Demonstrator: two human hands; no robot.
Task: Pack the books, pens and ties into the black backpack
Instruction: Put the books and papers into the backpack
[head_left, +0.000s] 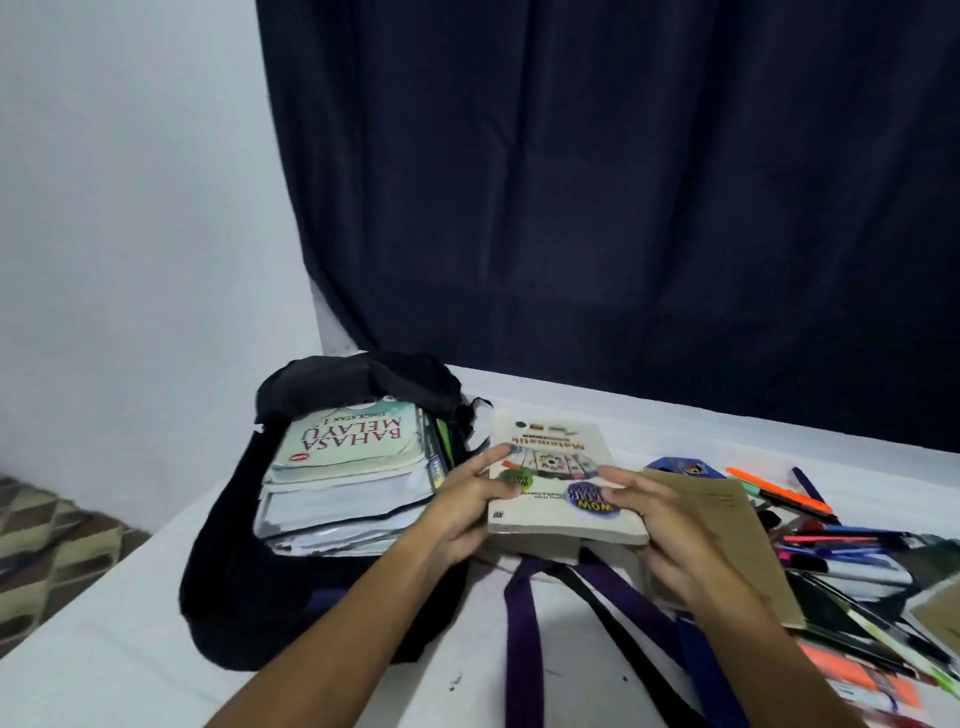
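Head view, book in hand: a Matematik workbook (558, 480) is held level above the white table (130, 649), just right of the black backpack (244, 571).
Left hand (470, 512): the book's left edge is gripped, thumb laid on the cover, fingers curled underneath.
Right hand (660, 525): the right edge is gripped the same way, partly over a brown exercise book (727, 540).
Backpack: it is laid on its back with the mouth open; a stack topped by a Bahasa Melayu book (350, 441) is already lodged inside, filling most of the opening.
Ties: purple and dark ties (524, 623) are left spread under the held book.
Pens: a loose pile of pens (841, 551) is left at the right.
Step judged: the workbook is being carried to the bag.
Advice: the flap should be lifted clear, the book kept flat and slid in squarely on top of the stack, so that covers are not bent and room is kept beside the stack for ties and pens.
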